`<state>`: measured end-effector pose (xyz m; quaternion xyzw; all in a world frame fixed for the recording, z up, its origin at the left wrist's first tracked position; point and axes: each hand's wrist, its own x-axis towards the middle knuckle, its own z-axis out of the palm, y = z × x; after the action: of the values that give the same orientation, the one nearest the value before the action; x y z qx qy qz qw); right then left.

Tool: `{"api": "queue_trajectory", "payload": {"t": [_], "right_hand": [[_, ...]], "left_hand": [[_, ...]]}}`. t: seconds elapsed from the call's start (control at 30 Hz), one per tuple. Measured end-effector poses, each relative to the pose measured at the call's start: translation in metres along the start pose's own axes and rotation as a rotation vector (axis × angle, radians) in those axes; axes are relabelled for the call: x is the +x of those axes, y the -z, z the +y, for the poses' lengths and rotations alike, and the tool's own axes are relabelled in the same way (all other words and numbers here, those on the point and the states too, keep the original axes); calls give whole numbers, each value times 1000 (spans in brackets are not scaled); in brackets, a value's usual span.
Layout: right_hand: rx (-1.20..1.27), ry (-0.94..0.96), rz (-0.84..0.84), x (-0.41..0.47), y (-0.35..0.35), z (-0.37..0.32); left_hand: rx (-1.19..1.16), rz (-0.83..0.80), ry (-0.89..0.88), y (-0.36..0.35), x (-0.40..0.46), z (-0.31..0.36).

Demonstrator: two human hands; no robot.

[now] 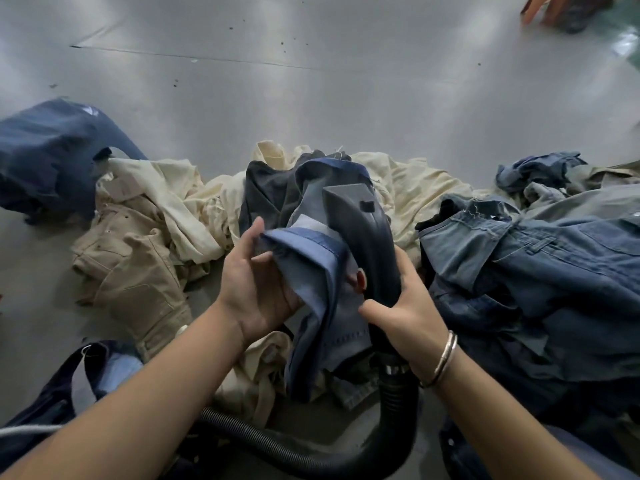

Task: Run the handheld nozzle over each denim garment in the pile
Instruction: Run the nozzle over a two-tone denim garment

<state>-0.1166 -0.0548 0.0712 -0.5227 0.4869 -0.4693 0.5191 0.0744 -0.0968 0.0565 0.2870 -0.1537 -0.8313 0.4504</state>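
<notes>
On the grey, smooth desk (311, 98), the heap of crumpled denim garments (536, 271) lies across the near half; no label or writing is legible on any item. My left hand (256, 289) pinches the folded hem of a blue denim trouser leg (311, 271), thumb raised, fingers (266, 256) curled under the cloth. My right hand (408, 313) grips the neck of the dark plastic handheld nozzle (360, 216), fingers wrapped closed around it, a metal bangle (445, 358) on the wrist. The nozzle's flared mouth rests against the blue trouser leg, pointing away from me. Its black ribbed hose (311, 452) loops beneath my forearms. Cream cloth garments (415, 188) and tan trousers (138, 265) lie left and behind. A dark navy garment (52, 157) sits far left. The far half of the desk is bare surface.
</notes>
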Motion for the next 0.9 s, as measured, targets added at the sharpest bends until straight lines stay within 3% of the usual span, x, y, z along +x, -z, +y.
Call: {"api": "queue_trajectory", "payload": {"t": [0.17, 0.3, 0.53, 0.7, 0.77, 0.9], "right_hand": [[153, -44, 15, 2, -2, -6], [307, -119, 61, 4, 17, -21], [351, -171, 169, 12, 57, -35], [371, -176, 101, 13, 57, -35], [366, -175, 74, 13, 54, -35], [329, -165, 98, 16, 54, -31]], "left_hand": [[-2, -246, 29, -18, -14, -6], [306, -147, -53, -27, -13, -11], [121, -77, -57, -28, -19, 8], [433, 5, 102, -37, -16, -13], [447, 7, 165, -46, -17, -25], [280, 0, 27, -55, -13, -41]]}}
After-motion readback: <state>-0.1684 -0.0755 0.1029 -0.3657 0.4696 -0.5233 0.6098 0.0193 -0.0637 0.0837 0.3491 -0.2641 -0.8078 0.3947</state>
